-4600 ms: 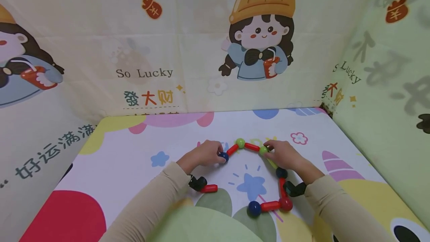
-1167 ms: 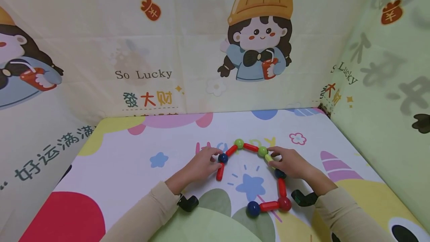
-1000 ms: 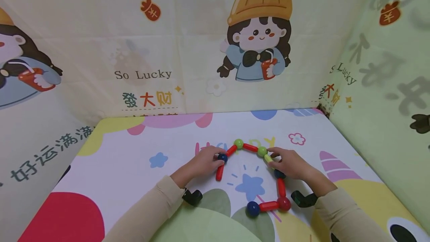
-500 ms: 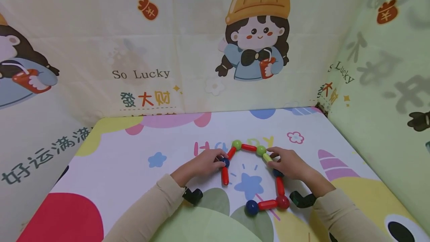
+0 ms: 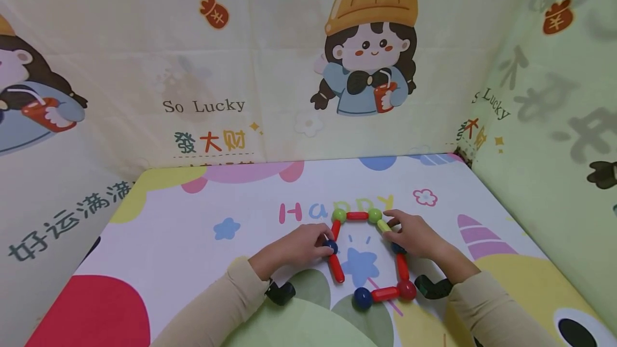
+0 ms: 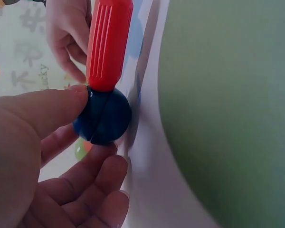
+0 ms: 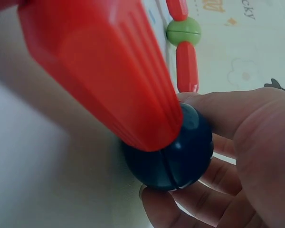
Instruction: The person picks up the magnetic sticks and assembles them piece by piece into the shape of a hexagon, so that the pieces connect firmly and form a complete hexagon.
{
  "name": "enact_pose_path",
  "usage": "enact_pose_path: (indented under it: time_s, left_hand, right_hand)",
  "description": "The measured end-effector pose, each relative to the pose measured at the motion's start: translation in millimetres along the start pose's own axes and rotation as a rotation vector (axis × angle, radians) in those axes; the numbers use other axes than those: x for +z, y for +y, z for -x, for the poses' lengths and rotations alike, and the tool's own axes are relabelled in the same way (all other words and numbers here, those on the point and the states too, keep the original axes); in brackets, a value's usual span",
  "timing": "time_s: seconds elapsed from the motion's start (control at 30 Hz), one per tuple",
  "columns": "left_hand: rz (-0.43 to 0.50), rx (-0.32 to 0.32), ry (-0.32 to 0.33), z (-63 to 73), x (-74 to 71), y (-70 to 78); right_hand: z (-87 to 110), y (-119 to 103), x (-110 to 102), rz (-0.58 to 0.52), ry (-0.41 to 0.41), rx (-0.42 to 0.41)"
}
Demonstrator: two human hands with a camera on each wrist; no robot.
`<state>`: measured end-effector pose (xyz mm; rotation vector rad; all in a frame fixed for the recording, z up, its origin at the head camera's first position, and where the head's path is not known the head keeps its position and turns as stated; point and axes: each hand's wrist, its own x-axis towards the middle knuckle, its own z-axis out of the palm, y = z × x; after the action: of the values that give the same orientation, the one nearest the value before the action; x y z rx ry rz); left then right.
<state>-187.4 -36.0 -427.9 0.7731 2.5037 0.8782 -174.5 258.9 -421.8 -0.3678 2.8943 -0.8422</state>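
A chain of magnetic rods and balls lies on the mat in an unclosed ring. My left hand pinches a blue ball between thumb and fingers on the ring's left side. From that ball a red rod points toward the front, its end apart from the front blue ball. My right hand holds another blue ball on the right side, beside a yellow-green rod. Two green balls at the back are joined by a red rod. A red ball forms the front right corner.
The printed mat covers the table. A cloth with cartoon figures stands behind it, and a pale green cloth rises on the right. A black wrist camera sits close beside the chain's right side.
The loose red rod near my left wrist is now attached to the left blue ball. My left hand has drawn that ball rightward and nearer, swinging the rod inward. My right hand moved to the right blue ball.
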Motion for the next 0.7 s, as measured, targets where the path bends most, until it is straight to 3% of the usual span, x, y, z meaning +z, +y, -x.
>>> enact_pose_path:
  time_s: [0.37,0.7]
  left_hand:
    - [-0.033,0.013,0.010,0.3,7.6,5.9]
    - [-0.037,-0.022,0.001,3.1,12.0,13.5]
  right_hand:
    - [0.2,0.2,0.1,-0.002,0.003,-0.001]
    - [-0.4,-0.4,-0.3,0.002,-0.005,0.015]
